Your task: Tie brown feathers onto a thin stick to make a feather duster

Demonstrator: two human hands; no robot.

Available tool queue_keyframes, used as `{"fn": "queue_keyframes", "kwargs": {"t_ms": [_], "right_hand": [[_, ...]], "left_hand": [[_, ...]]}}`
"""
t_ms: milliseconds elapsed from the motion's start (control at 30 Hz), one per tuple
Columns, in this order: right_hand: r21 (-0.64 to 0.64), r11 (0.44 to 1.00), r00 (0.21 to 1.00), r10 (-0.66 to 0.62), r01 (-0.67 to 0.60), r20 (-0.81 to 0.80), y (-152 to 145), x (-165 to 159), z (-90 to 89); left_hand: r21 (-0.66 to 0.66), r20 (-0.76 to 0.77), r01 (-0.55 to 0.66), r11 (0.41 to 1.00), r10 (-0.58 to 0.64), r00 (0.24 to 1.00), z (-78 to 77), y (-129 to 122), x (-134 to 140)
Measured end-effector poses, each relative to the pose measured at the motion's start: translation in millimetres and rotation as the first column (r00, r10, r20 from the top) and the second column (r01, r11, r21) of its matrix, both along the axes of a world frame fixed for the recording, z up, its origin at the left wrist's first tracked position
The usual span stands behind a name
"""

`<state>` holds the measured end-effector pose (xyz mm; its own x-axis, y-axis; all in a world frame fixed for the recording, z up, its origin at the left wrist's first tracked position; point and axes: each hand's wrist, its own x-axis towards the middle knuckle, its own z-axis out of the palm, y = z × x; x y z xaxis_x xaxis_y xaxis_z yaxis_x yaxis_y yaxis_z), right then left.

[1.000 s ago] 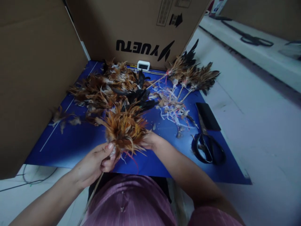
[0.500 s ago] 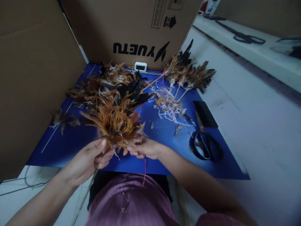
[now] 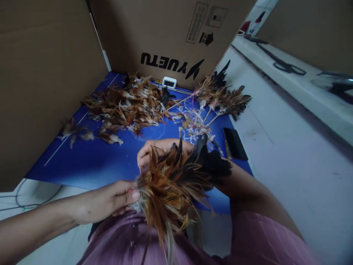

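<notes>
A feather duster with brown and black feathers lies sideways above my lap, its feathers pointing right. My left hand is closed around its bound base, the thumb pressing on the pale quill ends. Beyond the duster, my right hand is curled shut, partly covered by the feathers. A bit of red thread shows at its fingertips; the rest of the thread is hidden. The duster's stick cannot be seen.
A pile of loose brown feathers covers the back of the blue board. Finished-looking feather bundles lie at back right, near tangled string scraps and a flat black object. Cardboard boxes stand behind and left.
The duster has turned from pointing away to pointing right and come closer to my body. My right hand has moved up behind it. The scissors on the board are now hidden by my right arm.
</notes>
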<state>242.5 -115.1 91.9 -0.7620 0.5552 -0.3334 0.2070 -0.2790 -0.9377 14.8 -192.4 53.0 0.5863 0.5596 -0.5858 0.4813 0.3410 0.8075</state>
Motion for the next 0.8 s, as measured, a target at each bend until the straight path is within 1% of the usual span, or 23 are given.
{"fn": "queue_keyframes", "kwargs": {"t_ms": [33, 67, 100, 133, 200, 233, 333, 400, 467, 600, 667, 800], "right_hand": [[0.015, 0.997, 0.997, 0.076, -0.077, 0.03, 8.8, -5.8, 1.3], [0.038, 0.981, 0.979, 0.186, -0.189, 0.081, 18.9, -12.1, 0.4], [0.054, 0.943, 0.935, 0.316, -0.328, 0.163, 29.3, -18.5, -2.1], [0.071, 0.879, 0.862, 0.442, -0.472, 0.249, 39.4, -24.5, -5.6], [0.114, 0.801, 0.777, 0.52, -0.588, 0.355, 55.1, -33.1, -13.7], [0.137, 0.781, 0.759, 0.524, -0.609, 0.386, 60.1, -35.2, -17.5], [0.152, 0.769, 0.741, 0.512, -0.621, 0.435, 64.4, -33.4, -28.3], [0.135, 0.787, 0.746, 0.494, -0.602, 0.447, 63.3, -28.1, -38.3], [0.111, 0.809, 0.756, 0.478, -0.577, 0.447, 62.8, -21.4, -52.1], [0.044, 0.832, 0.781, 0.5, -0.553, 0.376, 66.4, -6.2, -78.9], [0.009, 0.852, 0.805, 0.491, -0.523, 0.332, 67.8, 1.3, -84.3], [-0.051, 0.896, 0.872, 0.441, -0.441, 0.212, 65.6, 12.3, -82.1]], "left_hand": [[0.02, -0.007, 0.022, 1.0, -0.022, 1.0, -1.6, 0.5, 1.2], [0.038, 0.0, 0.039, 0.999, -0.039, 0.999, -3.3, 1.1, 2.6], [0.054, 0.021, 0.054, 0.997, -0.055, 0.998, -4.9, 1.7, 4.2], [0.07, 0.05, 0.062, 0.996, -0.066, 0.997, -6.6, 2.3, 6.0], [0.097, 0.11, 0.079, 0.992, -0.089, 0.99, -10.0, 2.6, 9.4], [0.106, 0.134, 0.089, 0.99, -0.103, 0.986, -11.6, 2.4, 11.1], [0.146, 0.178, 0.117, 0.982, -0.142, 0.974, -15.8, 0.2, 15.0], [0.169, 0.207, 0.112, 0.979, -0.147, 0.967, -17.8, -2.3, 16.6], [0.186, 0.226, 0.096, 0.978, -0.137, 0.964, -19.4, -5.2, 17.5], [0.216, 0.209, 0.047, 0.975, -0.093, 0.974, -21.9, -11.0, 16.9], [0.24, 0.185, 0.012, 0.971, -0.057, 0.981, -23.4, -13.2, 15.9], [0.294, 0.146, 0.001, 0.956, -0.046, 0.988, -26.0, -16.0, 13.8]]}}
